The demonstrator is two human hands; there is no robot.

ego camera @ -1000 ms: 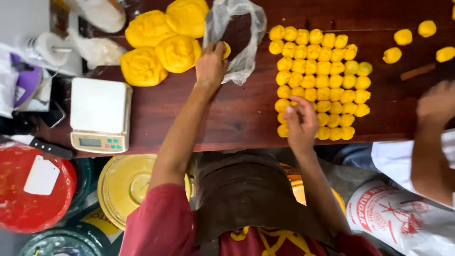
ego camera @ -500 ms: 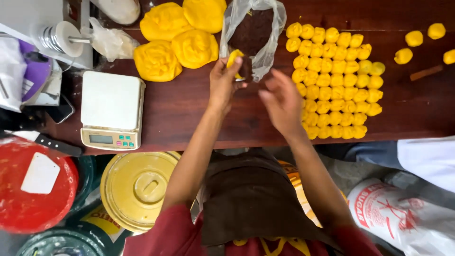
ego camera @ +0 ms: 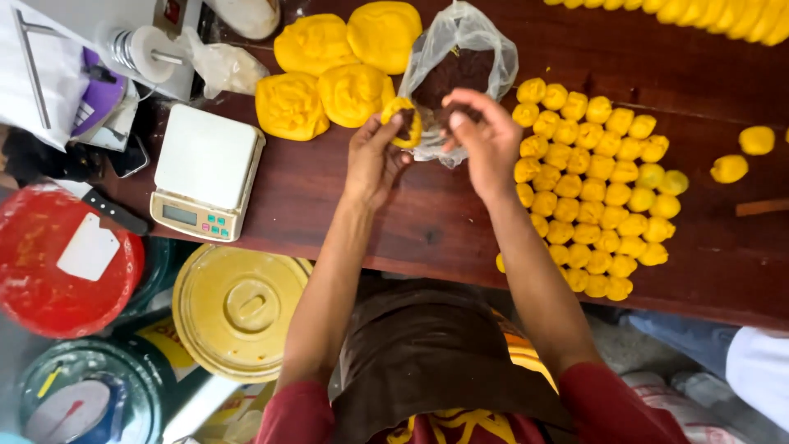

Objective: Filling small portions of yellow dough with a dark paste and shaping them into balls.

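Yellow dough cup and dark filling held over the bench

Yellow is the small piece of dough (ego camera: 402, 122) that the left hand (ego camera: 371, 160) holds: the fingers (ego camera: 385, 136) are curled closed around it from below, and it sits like a little cup with a dark brown filling in its middle. The right hand (ego camera: 485, 136) is just beside it, with its fingertips pinched together on a small bit of the same dark brown filling (ego camera: 446, 117). Both hands are above the far part of the dark red-brown wooden bench (ego camera: 329, 205).

Directly behind the hands lies a clear plastic bag (ego camera: 460, 49), open, with a dark brown mass of filling inside. To the left of the bag are four big lumps of yellow dough (ego camera: 333, 62), touching each other. To the right of the right hand many small yellow dough balls (ego camera: 596, 193) lie close together in rows on the bench. A few more single yellow balls (ego camera: 730, 168) lie further right, well apart from the rows.

Near the left edge of the bench stands a white kitchen scale (ego camera: 207, 168). Below the bench edge I see a round yellow bucket lid (ego camera: 238, 308) and a round red lid (ego camera: 62, 263). At the lower right corner a white sleeve of another person (ego camera: 760, 370) is visible.
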